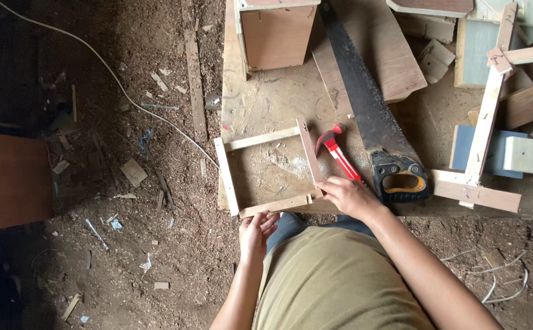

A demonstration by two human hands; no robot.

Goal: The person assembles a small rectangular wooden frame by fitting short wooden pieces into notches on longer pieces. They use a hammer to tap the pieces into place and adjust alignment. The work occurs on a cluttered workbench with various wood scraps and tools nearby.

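A small square frame of thin wooden strips (226, 174) lies at the near left corner of a dusty workbench (278, 104). My left hand (255, 233) grips the frame's near strip from below the bench edge. My right hand (349, 195) presses on the frame's near right corner, fingers curled over the strip. A red-handled claw hammer (338, 153) lies just beyond my right hand, beside the frame's right strip. A long hand saw (364, 104) with a black and orange handle lies diagonally to the right of the hammer.
A wooden box (277, 33) stands at the back of the bench. Boards and offcuts (492, 104) pile up at the right. The floor at left is covered in sawdust and scraps, with a white cable (113, 76) running across it.
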